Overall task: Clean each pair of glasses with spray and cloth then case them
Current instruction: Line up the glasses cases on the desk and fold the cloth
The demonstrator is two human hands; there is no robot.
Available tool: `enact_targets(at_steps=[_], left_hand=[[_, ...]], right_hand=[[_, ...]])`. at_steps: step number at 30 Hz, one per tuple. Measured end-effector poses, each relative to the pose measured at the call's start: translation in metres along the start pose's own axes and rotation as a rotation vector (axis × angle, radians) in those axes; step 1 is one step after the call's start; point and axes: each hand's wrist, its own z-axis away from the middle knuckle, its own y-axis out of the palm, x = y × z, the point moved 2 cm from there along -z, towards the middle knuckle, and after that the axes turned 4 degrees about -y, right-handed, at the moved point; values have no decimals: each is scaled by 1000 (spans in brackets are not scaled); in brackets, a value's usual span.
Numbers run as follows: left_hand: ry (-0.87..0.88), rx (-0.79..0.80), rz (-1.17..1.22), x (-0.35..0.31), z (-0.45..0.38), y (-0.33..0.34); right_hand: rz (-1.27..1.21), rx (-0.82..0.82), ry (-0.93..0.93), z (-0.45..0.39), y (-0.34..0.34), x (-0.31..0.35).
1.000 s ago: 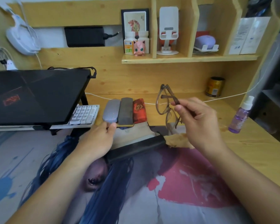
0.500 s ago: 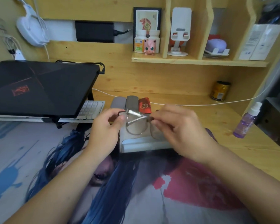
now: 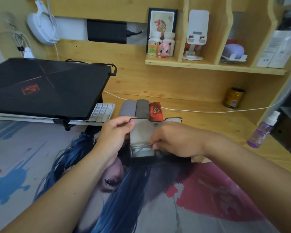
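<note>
An open black glasses case (image 3: pixel 142 133) with pale grey lining lies on the desk mat, its flap raised toward the back. My left hand (image 3: pixel 112 137) grips the flap's left edge. The folded thin-framed glasses (image 3: pixel 138 148) lie low in the case's pocket, and my right hand (image 3: pixel 175 140) pinches them at their right end. Behind the open case, three shut cases stand side by side: light grey (image 3: pixel 128 108), dark grey (image 3: pixel 142 107) and red (image 3: pixel 155 111). A purple spray bottle (image 3: pixel 262 130) stands at the desk's right edge. I see no cloth.
A shut black laptop (image 3: pixel 45 86) sits on a stand at the left, over a white keyboard (image 3: pixel 102 111). A gold can (image 3: pixel 233 98) and a white cable (image 3: pixel 200 111) are at the back right. A printed desk mat (image 3: pixel 141 199) covers the front.
My right hand brought the glasses down from mid-air, both hands folded them, and they now sit in the open case. My left hand moved onto the case flap.
</note>
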Motion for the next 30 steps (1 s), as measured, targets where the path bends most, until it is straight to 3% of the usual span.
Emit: enact_targets(at_steps=[7,9,12,13,16,21,27,30], left_hand=[[18,27,2,0,3,1],[29,42,-14,-1,3,2],[65,78,-77,0,3,2],[83,117,-104,-2,4,3],[170,288,-301,-11,11,2],[225,493,-709,-11,28,2],[305,544,-1055,-7,34,8],[386,508,-1126,-8,34,6]], right_hand=[[-135,-73,54,-4,1,-7],[-170,-278,94,5,-8,-11],[-157,-716,171,22,-22,-24],[-137,-783,211,26,-24,-31],[-158,-650,265,35,-11,-48],[-292,-428,148,56,27,-48],[-405,-341,171,66,44,-42],[-302,-253,148,68,44,-35]])
